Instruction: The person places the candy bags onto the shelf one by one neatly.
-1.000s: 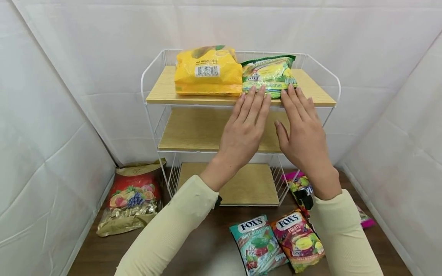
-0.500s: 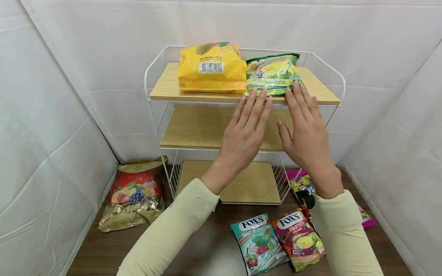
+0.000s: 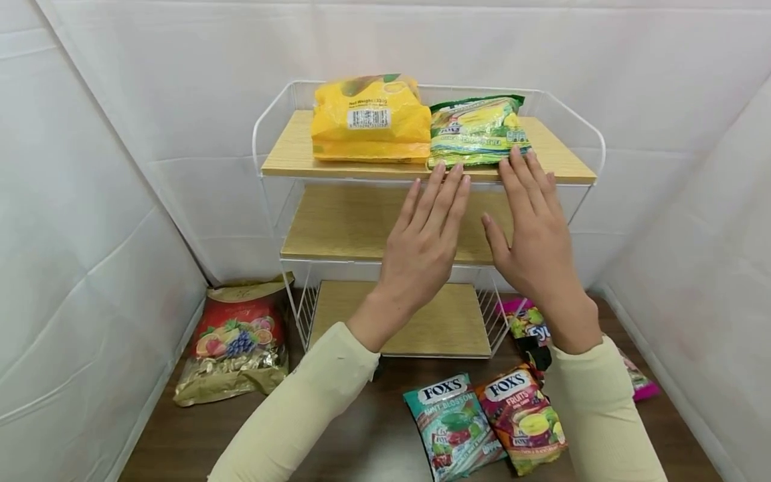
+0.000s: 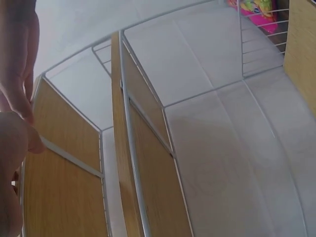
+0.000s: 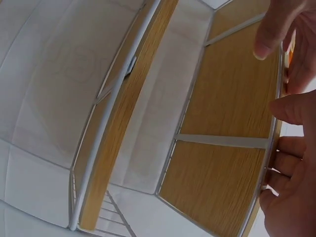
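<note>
In the head view, a green and yellow Fox's candy bag lies on the top board of a white wire shelf. Both hands are raised before its lower edge, palms down, fingers straight. The left hand has its fingertips just at the bag's front left edge; whether they touch cannot be told. Fingertips of the right hand are at the bag's lower right corner, seemingly against it. Neither hand grips anything. Beside the green bag stands a plump yellow bag with a barcode label.
The middle board and bottom board sit below. A red and gold candy bag lies left on the dark table. In front are a teal Fox's bag and a red-orange Fox's bag. A pink-edged bag is partly behind the right arm.
The left hand has drawn back slightly from the green bag toward the shelf's front edge. The right hand stays nearly in place. The head view has shifted a little.
</note>
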The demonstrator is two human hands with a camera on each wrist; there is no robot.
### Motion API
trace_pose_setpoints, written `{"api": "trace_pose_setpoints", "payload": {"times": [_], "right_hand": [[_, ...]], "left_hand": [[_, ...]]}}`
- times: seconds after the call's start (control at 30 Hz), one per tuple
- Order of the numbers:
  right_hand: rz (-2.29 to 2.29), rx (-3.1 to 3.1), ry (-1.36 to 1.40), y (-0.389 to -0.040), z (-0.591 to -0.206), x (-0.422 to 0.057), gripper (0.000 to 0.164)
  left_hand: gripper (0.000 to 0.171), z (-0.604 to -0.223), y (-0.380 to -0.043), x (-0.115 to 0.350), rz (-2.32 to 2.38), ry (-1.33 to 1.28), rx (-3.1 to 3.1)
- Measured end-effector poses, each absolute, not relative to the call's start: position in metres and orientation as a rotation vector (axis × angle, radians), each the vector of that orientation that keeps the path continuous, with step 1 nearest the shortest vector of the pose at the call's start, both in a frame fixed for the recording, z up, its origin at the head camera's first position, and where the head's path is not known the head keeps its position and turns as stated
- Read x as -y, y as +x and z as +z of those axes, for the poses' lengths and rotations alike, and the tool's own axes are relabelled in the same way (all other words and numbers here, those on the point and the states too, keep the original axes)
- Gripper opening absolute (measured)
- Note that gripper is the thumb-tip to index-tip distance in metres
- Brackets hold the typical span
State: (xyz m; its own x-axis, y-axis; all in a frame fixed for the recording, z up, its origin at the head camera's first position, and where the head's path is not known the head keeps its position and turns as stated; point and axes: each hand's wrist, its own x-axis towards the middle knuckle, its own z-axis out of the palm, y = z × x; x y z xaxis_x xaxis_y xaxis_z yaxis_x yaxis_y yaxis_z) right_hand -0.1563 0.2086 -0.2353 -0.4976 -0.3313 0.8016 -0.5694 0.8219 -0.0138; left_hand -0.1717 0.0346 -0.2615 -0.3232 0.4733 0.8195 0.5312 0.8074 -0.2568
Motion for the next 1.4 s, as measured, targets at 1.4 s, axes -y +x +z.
{"api": "trace_pose_setpoints", "payload": {"times": [1.4], "right_hand": [[1.157, 2.265, 0.844, -0.103, -0.415, -0.083, 0.058]], "left_hand": [[0.07, -0.403, -0.115, 0.074, -0.768, -0.6, 2.108]]}}
